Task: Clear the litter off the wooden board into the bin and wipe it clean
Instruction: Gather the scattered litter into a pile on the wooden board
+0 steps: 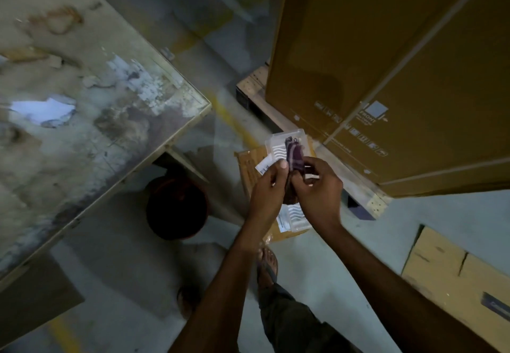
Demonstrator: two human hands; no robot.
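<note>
**Cloth in both grips, worktop not yet wiped**

Pinching a dark purple cloth [295, 155] with left grip [269, 184] and right grip [317, 187], fingers curled round it, bunched between the two. Held in the air over the floor, well right of the wooden worktop [82, 57].

Handling: soft, limp, light, nothing to break. Probably best wadded into a pad under one palm, loose ends tucked in to avoid dragging.

Litter not yet cleared: white paper scrap [47, 108] and smaller flakes [91, 80] lying on the worktop. Thin and flimsy, likely easier swept to the edge than picked one by one. Dark round bin [176, 209] on the floor, partly tucked under the worktop's corner.

Surface stained, patchy, peeling in places; likely to snag the cloth.

Dim storeroom. Grey concrete floor with a yellow line. Tall cardboard carton [386, 63] on a pallet [255, 87] at right. Clear plastic trays [278, 145] below the hands.
</note>
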